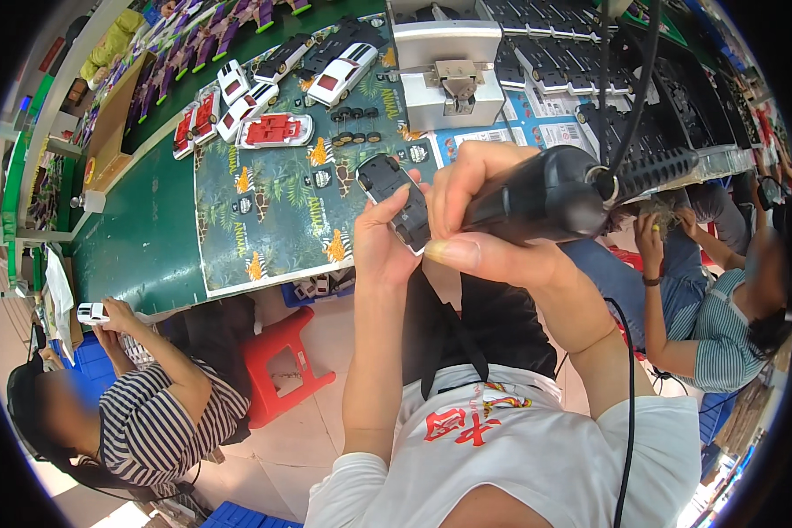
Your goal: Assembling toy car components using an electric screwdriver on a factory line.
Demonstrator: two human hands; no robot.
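Observation:
My left hand [384, 242] is closed around a toy car [385, 183], which is turned so its black underside faces up. The thumb presses along the car's edge. In my right hand [524, 261] is a black electric screwdriver [550, 198], gripped between fingers and thumb. Its front end points at the car; the tip is hidden behind my fingers. Beyond the car, small black wheels on axles [354, 126] lie on the patterned sheet [277, 211]. White toy car bodies [343, 75] and one with a red interior [275, 131] lie at the far left of them.
A metal fixture [449, 75] stands at the back. Rows of black chassis [550, 66] fill the back right. Cables hang beside the screwdriver. At the left, a person in a striped shirt [163, 414] holds a white toy car [93, 313]; another person [722, 352] works at the right. A red stool [282, 365] stands below.

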